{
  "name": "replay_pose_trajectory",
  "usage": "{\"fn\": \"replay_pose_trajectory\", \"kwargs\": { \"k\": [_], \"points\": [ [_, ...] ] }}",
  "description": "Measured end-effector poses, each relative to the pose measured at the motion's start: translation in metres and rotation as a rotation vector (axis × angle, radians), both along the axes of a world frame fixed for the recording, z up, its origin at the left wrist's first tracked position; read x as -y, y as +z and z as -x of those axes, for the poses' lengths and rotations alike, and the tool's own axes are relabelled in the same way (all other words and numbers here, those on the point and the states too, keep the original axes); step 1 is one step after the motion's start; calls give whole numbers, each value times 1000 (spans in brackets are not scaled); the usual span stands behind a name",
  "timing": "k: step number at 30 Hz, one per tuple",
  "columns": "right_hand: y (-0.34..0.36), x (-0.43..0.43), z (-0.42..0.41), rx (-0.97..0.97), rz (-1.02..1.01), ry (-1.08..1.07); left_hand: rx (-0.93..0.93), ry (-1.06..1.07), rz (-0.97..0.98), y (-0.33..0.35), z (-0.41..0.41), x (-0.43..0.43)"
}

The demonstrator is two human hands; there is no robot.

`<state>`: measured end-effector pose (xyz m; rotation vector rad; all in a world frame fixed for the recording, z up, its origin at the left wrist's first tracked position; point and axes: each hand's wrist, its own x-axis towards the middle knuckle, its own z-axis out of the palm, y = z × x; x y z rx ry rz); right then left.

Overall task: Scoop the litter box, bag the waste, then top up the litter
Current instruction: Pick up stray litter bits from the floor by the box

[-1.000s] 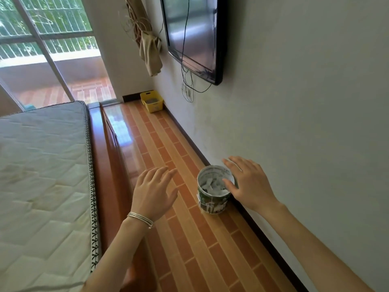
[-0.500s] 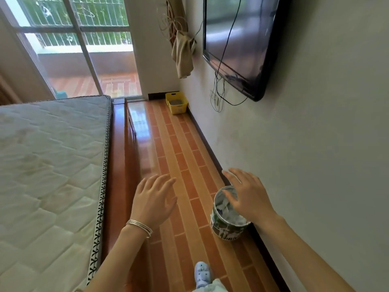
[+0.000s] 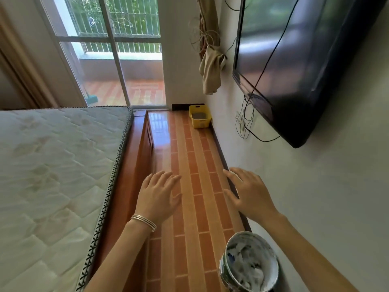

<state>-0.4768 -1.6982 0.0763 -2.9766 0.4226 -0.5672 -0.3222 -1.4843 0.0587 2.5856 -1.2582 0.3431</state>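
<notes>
Both hands are held out over the tiled floor (image 3: 190, 239), apart from each other and holding nothing. The left hand (image 3: 159, 197) is palm down with relaxed, straight fingers and thin bracelets (image 3: 144, 222) on the wrist; the right hand (image 3: 250, 192) has its fingers spread near the skirting. The litter box (image 3: 201, 123) is a yellow slotted basket at the far end of the floor strip, in the corner against the wall (image 3: 315, 197) and just beside the glass door (image 3: 117, 60), well apart from both hands. Inside it is a flat layer of grey litter (image 3: 199, 116), with no detail readable at this distance. The second container is a round tub (image 3: 227, 249) with a white rim and a dark printed outside, standing on the floor against the wall at bottom right, under the right forearm. It is filled nearly to the rim with crumpled white-and-bluish stuff (image 3: 250, 264) — paper or plastic, cannot tell which. A quilted mattress (image 3: 52, 175) on a wooden bed frame (image 3: 130, 186) fills the left side. A dark TV (image 3: 299, 60) is mounted on the wall with cables hanging below it, and a beige cloth (image 3: 210, 74) hangs beside it.
</notes>
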Motion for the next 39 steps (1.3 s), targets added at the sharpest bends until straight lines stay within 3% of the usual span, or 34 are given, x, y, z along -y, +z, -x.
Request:
{"fn": "replay_pose_trajectory", "kwargs": {
  "k": [10, 24, 39],
  "points": [
    [-34, 54, -121, -38, -38, 35, -44, 11, -37, -29, -115, 51],
    [-3, 135, -369, 71, -7, -13, 48, -62, -39, -2, -382, 145],
    [-52, 231, -560, -8, -46, 29, -19, -38, -35, -43, -556, 238]
  ]
}}
